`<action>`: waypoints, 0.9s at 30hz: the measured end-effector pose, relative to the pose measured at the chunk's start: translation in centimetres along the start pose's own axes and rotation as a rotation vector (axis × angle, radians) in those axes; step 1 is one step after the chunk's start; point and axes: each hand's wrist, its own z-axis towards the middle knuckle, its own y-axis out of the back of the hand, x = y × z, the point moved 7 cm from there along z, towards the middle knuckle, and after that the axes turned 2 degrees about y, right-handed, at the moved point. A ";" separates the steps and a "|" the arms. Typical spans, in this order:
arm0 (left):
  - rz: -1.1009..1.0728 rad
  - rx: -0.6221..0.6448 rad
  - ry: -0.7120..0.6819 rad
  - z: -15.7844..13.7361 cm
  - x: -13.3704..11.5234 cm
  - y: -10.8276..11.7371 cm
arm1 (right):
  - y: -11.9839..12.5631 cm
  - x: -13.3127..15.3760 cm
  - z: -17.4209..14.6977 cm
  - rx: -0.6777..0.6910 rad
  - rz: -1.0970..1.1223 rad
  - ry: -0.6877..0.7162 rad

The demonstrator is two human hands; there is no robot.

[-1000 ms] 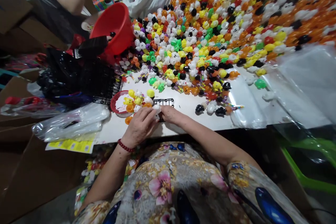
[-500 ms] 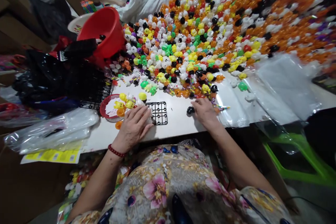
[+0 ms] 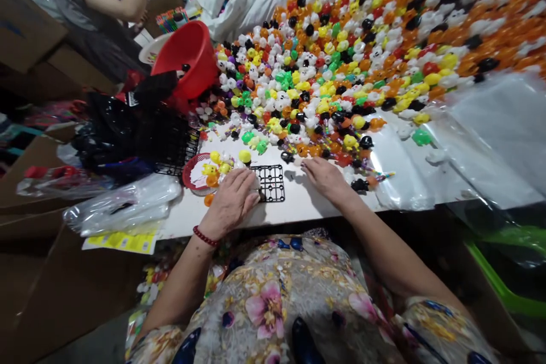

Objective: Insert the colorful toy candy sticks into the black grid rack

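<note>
My left hand (image 3: 236, 196) lies over the left end of a black plastic grid (image 3: 272, 183), fingers together on top and thumb at the near side. A whitish bit shows between thumb and fingertips; what is under the palm is hidden. Just above the table, my right hand (image 3: 326, 179) pinches a small black-and-white toy (image 3: 288, 157) by its pale end, to the upper right of the grid. Beside my left hand, small yellow toys (image 3: 223, 168) lie around a red basket (image 3: 190, 175). A black toy piece (image 3: 359, 185) lies right of my right hand.
A large heap of colourful small toys (image 3: 324, 77) covers the back and right. Clear plastic bags (image 3: 396, 165) lie at right, more bags (image 3: 123, 202) at left. A red tub (image 3: 187, 57) tilts behind black bags (image 3: 111, 125). Another person (image 3: 102, 11) stands back left.
My right hand has moved left towards the grid with the black-and-white toy. My left hand stays on the grid. The view has shifted; the other person's arm is now bent and raised.
</note>
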 end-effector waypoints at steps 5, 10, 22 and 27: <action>-0.033 -0.007 -0.029 -0.2 0.0 0.4 | -1.5 4.7 2.5 -0.045 0.325 0.139; -0.055 0.021 -0.034 -0.3 0.2 0.3 | -2.6 7.1 5.2 -0.046 0.466 0.151; -0.062 0.020 -0.007 0.0 0.1 0.3 | -3.7 10.6 6.3 0.076 0.659 0.086; -0.085 -0.006 -0.013 0.1 0.5 0.0 | -5.9 10.8 5.8 0.112 0.858 -0.021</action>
